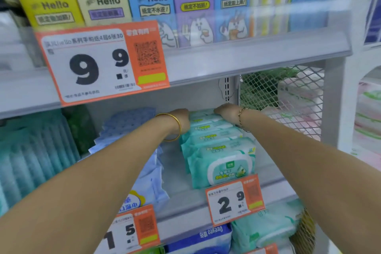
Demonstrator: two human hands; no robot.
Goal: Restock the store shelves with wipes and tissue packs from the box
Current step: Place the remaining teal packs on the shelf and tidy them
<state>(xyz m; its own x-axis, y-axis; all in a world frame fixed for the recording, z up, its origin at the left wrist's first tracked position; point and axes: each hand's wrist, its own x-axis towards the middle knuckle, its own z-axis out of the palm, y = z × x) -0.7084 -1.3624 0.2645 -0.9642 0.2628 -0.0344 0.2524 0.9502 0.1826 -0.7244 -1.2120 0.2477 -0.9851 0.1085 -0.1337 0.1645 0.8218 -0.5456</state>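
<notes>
Restocking looks well underway: left hand [181, 118] and right hand [226, 112], fingers hidden, press the row of green wipes packs [216, 150] at centre frame; box unseen.

Grey metal middle shelf [175, 187]: row of mint-green wipes packs [218, 150] standing front to back at right, pale-blue soft packs [148, 171] just beside at left. Upper grey shelf [247, 55]: colourful "Hello" tissue boxes [152, 4] side by side.
</notes>
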